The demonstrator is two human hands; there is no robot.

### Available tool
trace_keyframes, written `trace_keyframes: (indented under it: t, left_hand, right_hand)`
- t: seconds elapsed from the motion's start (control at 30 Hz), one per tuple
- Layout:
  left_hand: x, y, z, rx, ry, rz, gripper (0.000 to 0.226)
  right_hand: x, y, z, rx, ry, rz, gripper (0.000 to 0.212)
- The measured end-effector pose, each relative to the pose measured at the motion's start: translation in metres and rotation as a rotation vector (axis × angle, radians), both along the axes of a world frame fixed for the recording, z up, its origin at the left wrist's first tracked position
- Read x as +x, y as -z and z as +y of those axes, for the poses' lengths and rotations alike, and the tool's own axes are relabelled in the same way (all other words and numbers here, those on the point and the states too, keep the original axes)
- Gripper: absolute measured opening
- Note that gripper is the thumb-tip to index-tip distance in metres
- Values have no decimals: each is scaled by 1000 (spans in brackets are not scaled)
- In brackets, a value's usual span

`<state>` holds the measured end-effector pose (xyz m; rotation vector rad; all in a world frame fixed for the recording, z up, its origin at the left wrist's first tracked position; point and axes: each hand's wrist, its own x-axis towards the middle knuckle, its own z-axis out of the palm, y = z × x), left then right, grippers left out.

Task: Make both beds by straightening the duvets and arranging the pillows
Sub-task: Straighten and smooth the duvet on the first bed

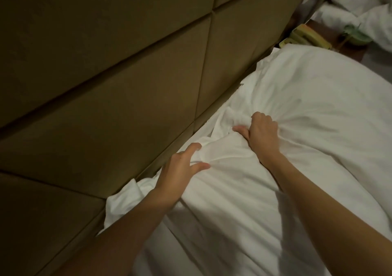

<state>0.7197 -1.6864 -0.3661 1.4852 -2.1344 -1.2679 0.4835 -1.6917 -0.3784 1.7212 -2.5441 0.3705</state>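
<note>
A white duvet covers the near bed and bunches up against the headboard. My right hand grips a gathered fold of the duvet near its top edge, fingers curled into the fabric. My left hand holds the same top edge lower left, with its thumb and fingers pinching a ridge of cloth. A loose white corner hangs at the headboard below my left wrist. White bedding of the second bed shows at the top right. No pillow is plainly visible on the near bed.
A padded olive headboard fills the left and top. Between the beds stands a dark nightstand with a yellowish telephone and a small green dish.
</note>
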Motion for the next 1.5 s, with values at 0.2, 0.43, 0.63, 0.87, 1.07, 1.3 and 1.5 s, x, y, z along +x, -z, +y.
trace_keyframes:
  t: [0.2,0.43,0.63,0.87,1.07,1.3,1.5]
  left_hand:
    - [13,-21,-37,-190,-30,22,53]
    - [12,4,-33,-431,-23,-225,49]
    - [-1,33,-35,-441,18,-393,51]
    - [14,16,-10,-478,-12,-309,48]
    - [57,12,27,-712,143,-337,44]
    - [136,8,117,-638,223,-293,42]
    - [230,42,205,-628,277,-315,44]
  right_hand:
    - [22,-67,-55,-324,-37,-231,35]
    - [23,3,-56,-107,-7,-144,46]
    - [10,40,-47,-29,-45,31,74]
    - [32,16,-15,1,-37,-31,63]
    - [84,0,61,73,27,-53,52]
    - [203,1,178,140,109,-149,67]
    - [317,25,281,121,109,-218,78]
